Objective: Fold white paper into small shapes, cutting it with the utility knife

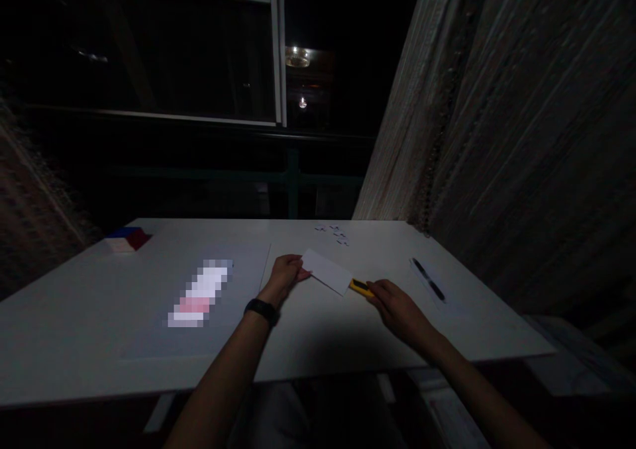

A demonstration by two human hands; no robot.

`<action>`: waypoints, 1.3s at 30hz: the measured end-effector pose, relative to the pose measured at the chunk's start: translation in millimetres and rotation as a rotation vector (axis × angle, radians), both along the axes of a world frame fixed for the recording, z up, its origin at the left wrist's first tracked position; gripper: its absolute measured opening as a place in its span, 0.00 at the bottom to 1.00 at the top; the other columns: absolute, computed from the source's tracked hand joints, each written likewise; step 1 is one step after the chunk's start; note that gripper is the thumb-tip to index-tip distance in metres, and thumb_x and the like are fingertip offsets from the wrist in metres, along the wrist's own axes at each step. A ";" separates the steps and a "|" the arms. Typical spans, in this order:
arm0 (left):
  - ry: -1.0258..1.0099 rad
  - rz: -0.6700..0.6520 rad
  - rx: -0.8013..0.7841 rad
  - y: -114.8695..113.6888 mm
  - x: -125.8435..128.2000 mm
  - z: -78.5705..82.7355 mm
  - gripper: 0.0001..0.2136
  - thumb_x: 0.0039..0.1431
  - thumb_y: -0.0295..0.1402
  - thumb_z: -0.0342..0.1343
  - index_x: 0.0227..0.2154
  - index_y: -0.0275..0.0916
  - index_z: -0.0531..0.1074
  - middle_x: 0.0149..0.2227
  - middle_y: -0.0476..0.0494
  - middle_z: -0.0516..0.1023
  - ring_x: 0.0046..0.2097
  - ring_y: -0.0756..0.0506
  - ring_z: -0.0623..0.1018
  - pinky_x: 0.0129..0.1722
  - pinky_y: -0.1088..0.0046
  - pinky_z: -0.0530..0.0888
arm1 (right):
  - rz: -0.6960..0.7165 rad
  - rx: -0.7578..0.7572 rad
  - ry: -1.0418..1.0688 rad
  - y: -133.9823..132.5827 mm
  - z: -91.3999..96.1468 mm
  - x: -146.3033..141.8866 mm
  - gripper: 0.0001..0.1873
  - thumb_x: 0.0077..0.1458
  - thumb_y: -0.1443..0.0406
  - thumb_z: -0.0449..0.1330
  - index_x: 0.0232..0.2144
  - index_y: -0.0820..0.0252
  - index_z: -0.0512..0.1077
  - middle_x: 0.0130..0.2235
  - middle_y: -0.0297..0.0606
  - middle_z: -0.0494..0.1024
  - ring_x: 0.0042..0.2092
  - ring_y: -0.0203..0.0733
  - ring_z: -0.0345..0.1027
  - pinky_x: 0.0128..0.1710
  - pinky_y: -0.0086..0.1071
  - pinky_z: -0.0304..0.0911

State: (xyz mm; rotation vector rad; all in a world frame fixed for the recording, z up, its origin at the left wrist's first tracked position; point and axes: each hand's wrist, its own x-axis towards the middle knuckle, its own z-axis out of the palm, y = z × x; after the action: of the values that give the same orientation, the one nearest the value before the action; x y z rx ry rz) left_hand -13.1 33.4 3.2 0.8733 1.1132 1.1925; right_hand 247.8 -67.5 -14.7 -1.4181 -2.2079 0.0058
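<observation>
My left hand (285, 278), with a dark band on its wrist, pinches the left end of a small white paper (325, 271) above the table. My right hand (395, 306) grips a yellow and black tool (361, 287) that looks like a utility knife. Its front end meets the paper's lower right edge; whether a blade is out cannot be made out. The paper slants down toward the right hand. Behind it, several small marked paper pieces (339, 234) lie on the table.
On the white table (308, 343), a glowing, pixelated phone-like screen (201, 293) lies on a large pale sheet (248, 270). A blue, white and red cube (128, 239) sits far left. A dark pen (428, 279) lies right. Curtains (397, 144) hang beside the dark window.
</observation>
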 end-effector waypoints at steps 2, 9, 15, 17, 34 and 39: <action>-0.003 0.023 -0.039 -1.9 2.2 3.2 0.05 0.51 0.18 0.54 0.33 0.26 0.70 0.24 0.44 0.71 0.26 0.52 0.75 0.34 0.74 0.78 | 0.008 0.023 0.001 3.2 -3.5 1.2 0.18 0.59 0.64 0.48 0.50 0.59 0.66 0.44 0.48 0.71 0.44 0.47 0.66 0.44 0.41 0.65; 0.368 -0.016 0.013 -17.9 -7.1 13.0 0.09 0.50 0.22 0.54 0.36 0.29 0.70 0.27 0.41 0.73 0.33 0.45 0.77 0.36 0.69 0.75 | 0.057 0.043 0.055 17.1 -12.4 12.4 0.16 0.59 0.65 0.49 0.47 0.60 0.69 0.43 0.47 0.73 0.46 0.47 0.66 0.47 0.43 0.63; 1.054 -0.128 0.699 -43.0 -10.5 22.7 0.12 0.52 0.37 0.56 0.37 0.37 0.74 0.44 0.33 0.74 0.55 0.35 0.65 0.54 0.56 0.59 | 0.115 0.040 0.083 18.3 -11.9 9.2 0.15 0.59 0.65 0.50 0.47 0.60 0.69 0.44 0.46 0.74 0.46 0.46 0.65 0.47 0.43 0.63; 1.067 -0.346 0.926 -44.9 -1.9 20.5 0.15 0.54 0.39 0.55 0.43 0.41 0.73 0.50 0.37 0.71 0.58 0.37 0.61 0.57 0.56 0.52 | 0.130 0.024 0.084 18.8 -9.7 6.6 0.15 0.59 0.65 0.50 0.47 0.59 0.69 0.44 0.45 0.74 0.46 0.46 0.65 0.47 0.43 0.63; 1.572 -0.292 0.974 -36.6 11.6 -15.0 0.23 0.62 0.48 0.34 0.58 0.53 0.57 0.61 0.49 0.59 0.62 0.37 0.54 0.58 0.50 0.51 | 0.125 -0.067 -0.028 19.8 5.2 3.5 0.20 0.54 0.61 0.57 0.49 0.60 0.68 0.45 0.47 0.72 0.46 0.46 0.63 0.47 0.41 0.61; 1.555 -0.429 0.889 -28.7 10.5 -22.0 0.22 0.62 0.48 0.32 0.59 0.59 0.52 0.63 0.52 0.54 0.63 0.36 0.50 0.58 0.44 0.46 | 0.110 -0.010 -0.050 21.4 -1.9 -10.5 0.14 0.56 0.63 0.54 0.44 0.60 0.71 0.40 0.45 0.72 0.43 0.44 0.64 0.43 0.38 0.62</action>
State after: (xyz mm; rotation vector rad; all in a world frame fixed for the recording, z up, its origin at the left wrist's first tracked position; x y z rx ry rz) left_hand -2.6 4.7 -18.8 2.8245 1.3505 0.4142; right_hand 237.3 -46.1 -16.5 -1.3133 -2.3276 0.0206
